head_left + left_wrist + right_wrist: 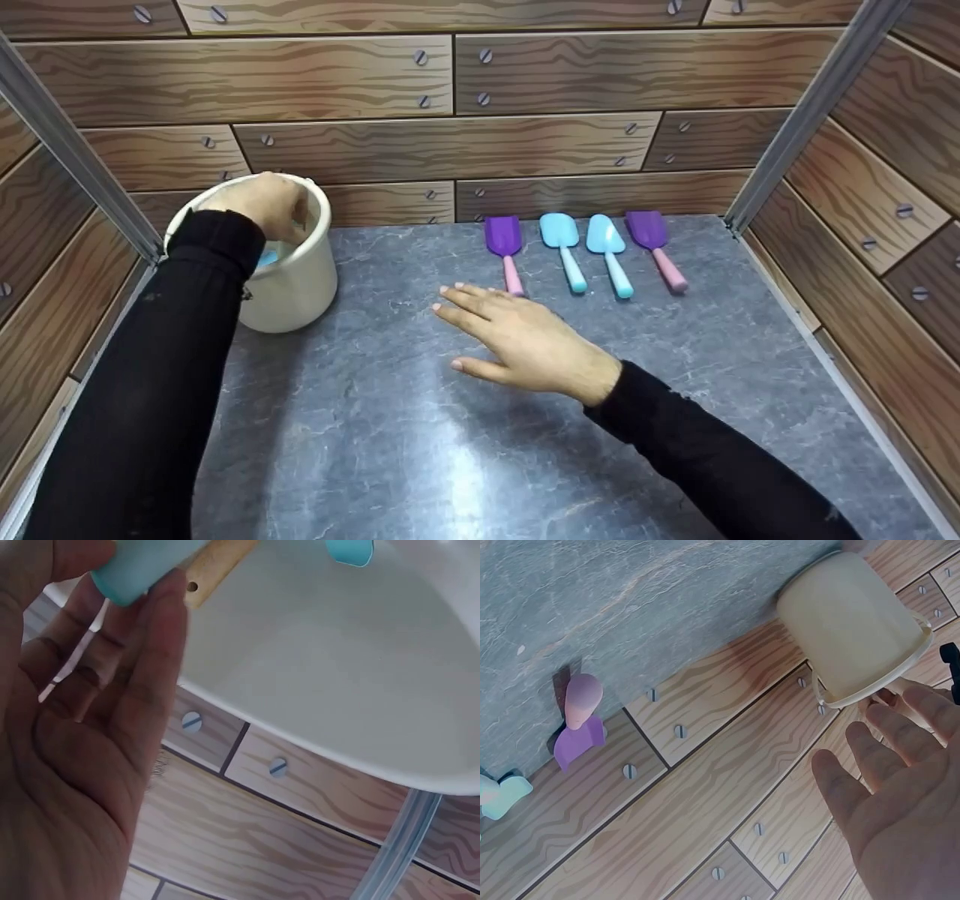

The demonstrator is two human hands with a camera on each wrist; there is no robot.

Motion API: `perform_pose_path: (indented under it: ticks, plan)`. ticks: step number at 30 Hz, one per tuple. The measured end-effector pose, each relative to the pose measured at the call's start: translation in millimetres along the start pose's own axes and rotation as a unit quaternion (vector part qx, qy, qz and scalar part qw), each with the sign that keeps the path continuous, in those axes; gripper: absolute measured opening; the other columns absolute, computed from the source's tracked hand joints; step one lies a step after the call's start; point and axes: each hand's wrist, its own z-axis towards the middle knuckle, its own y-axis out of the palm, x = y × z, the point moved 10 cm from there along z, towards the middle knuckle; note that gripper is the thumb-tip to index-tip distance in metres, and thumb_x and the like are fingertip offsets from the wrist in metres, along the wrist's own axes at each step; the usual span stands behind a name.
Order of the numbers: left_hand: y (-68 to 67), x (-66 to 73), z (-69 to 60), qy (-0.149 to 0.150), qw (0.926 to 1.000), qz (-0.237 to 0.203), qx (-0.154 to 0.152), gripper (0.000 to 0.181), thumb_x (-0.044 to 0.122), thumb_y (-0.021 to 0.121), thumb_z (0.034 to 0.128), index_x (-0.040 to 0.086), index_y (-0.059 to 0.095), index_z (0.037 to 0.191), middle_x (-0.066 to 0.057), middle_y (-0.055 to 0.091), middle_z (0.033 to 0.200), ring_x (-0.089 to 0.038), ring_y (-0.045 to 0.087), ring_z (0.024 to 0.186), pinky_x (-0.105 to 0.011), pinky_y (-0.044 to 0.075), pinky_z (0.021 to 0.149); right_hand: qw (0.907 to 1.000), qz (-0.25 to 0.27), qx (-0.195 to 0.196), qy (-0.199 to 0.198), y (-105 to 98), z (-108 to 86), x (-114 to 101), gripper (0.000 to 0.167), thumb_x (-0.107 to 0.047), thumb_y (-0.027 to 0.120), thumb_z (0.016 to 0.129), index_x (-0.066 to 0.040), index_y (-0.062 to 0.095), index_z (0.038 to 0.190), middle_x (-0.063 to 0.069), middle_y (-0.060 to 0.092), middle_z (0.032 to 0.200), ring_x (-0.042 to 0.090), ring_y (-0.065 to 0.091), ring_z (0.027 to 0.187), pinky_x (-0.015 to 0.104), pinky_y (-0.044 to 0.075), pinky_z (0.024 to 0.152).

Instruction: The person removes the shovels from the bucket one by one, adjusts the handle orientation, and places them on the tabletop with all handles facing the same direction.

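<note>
Head view: left hand [266,202] at the mouth of the cream bucket [292,300] at 9 o'clock, right hand [529,341] spread over the desk [360,450].
The left hand's grip is narrow, thumb and fingers pinching a turquoise handle [150,560]; a wooden handle [217,574] lies just beside it. The right hand's grip is wide, its fingers pointing towards 10 o'clock. Around that hand, a row lies on the desk: purple shovel [503,234] at 12 o'clock, blue shovel [559,230] at 1, second blue shovel [604,236] between 1 and 2, second purple shovel [646,229] at 2.
</note>
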Motion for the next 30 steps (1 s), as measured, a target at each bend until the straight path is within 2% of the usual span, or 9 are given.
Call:
perform_pose_path:
  ticks: [3, 6, 9, 12, 17, 23, 30]
  plan:
    - [-1.0, -6.3, -3.2, -0.011, 0.9999, 0.004, -0.004, 0.014, 0.011, 0.080, 0.0825, 0.006, 0.079, 0.095, -0.009, 0.077, 0.090, -0.030, 0.067, 0.084, -0.045, 0.057, 0.075, 1.0000, 0.004, -0.002, 0.003, 0, -0.4, 0, 0.077, -0.057, 0.063, 0.120, -0.014, 0.047, 0.181, 0.013, 0.047, 0.188, 0.035, 0.050, 0.173, 0.055, 0.045, 0.144]
    - [-0.3, -11.8, -7.9, -0.018, 0.9998, 0.005, -0.009, 0.010, 0.010, 0.082, 0.0831, 0.005, 0.079, 0.091, -0.008, 0.076, 0.086, -0.029, 0.065, 0.082, -0.043, 0.055, 0.074, 1.0000, 0.008, -0.004, 0.004, 0, -0.8, 0, 0.076, -0.058, 0.062, 0.120, -0.014, 0.046, 0.181, 0.013, 0.047, 0.188, 0.035, 0.050, 0.174, 0.055, 0.045, 0.144]
    - [1.2, -16.1, -12.8, -0.020, 0.9997, 0.002, -0.015, 0.014, 0.006, 0.084, 0.0849, 0.001, 0.083, 0.098, -0.015, 0.082, 0.097, -0.034, 0.069, 0.089, -0.052, 0.062, 0.085, 1.0000, 0.007, -0.004, 0.003, 0, -1.1, 0, 0.076, -0.058, 0.061, 0.120, -0.014, 0.046, 0.181, 0.014, 0.047, 0.188, 0.035, 0.050, 0.174, 0.056, 0.046, 0.143]
    - [3.4, -21.9, -16.9, -0.032, 0.9992, -0.006, -0.023, 0.020, 0.002, 0.084, 0.0861, -0.001, 0.085, 0.106, -0.022, 0.084, 0.111, -0.038, 0.070, 0.096, -0.061, 0.064, 0.092, 1.0000, 0.007, -0.003, 0.003, 1, -1.5, 1, 0.077, -0.058, 0.061, 0.120, -0.014, 0.046, 0.181, 0.014, 0.048, 0.187, 0.035, 0.051, 0.173, 0.056, 0.047, 0.142]
    - [4.4, -25.4, -23.2, -0.038, 0.9986, -0.012, -0.033, 0.027, -0.001, 0.087, 0.0883, -0.002, 0.086, 0.115, -0.030, 0.082, 0.127, -0.041, 0.071, 0.104, -0.064, 0.065, 0.095, 1.0000, 0.008, -0.001, 0.006, 1, -1.4, 2, 0.077, -0.058, 0.063, 0.119, -0.014, 0.047, 0.181, 0.014, 0.048, 0.187, 0.035, 0.052, 0.172, 0.056, 0.048, 0.142]
    - [4.0, -22.1, -26.5, -0.024, 0.9986, -0.007, -0.046, 0.027, 0.002, 0.091, 0.0934, -0.003, 0.087, 0.120, -0.032, 0.081, 0.130, -0.043, 0.071, 0.107, -0.065, 0.066, 0.096, 0.9999, 0.007, -0.004, 0.007, 2, -1.4, 3, 0.077, -0.057, 0.063, 0.119, -0.015, 0.046, 0.181, 0.014, 0.048, 0.187, 0.036, 0.051, 0.173, 0.057, 0.047, 0.142]
    - [0.0, -29.3, -31.5, -0.013, 0.9990, -0.010, -0.042, 0.027, 0.004, 0.092, 0.0946, -0.002, 0.087, 0.120, -0.031, 0.082, 0.128, -0.040, 0.075, 0.106, -0.063, 0.068, 0.091, 0.9999, 0.009, -0.002, 0.008, 1, -2.5, 3, 0.077, -0.055, 0.065, 0.119, -0.014, 0.045, 0.181, 0.015, 0.049, 0.187, 0.036, 0.051, 0.173, 0.057, 0.046, 0.142]
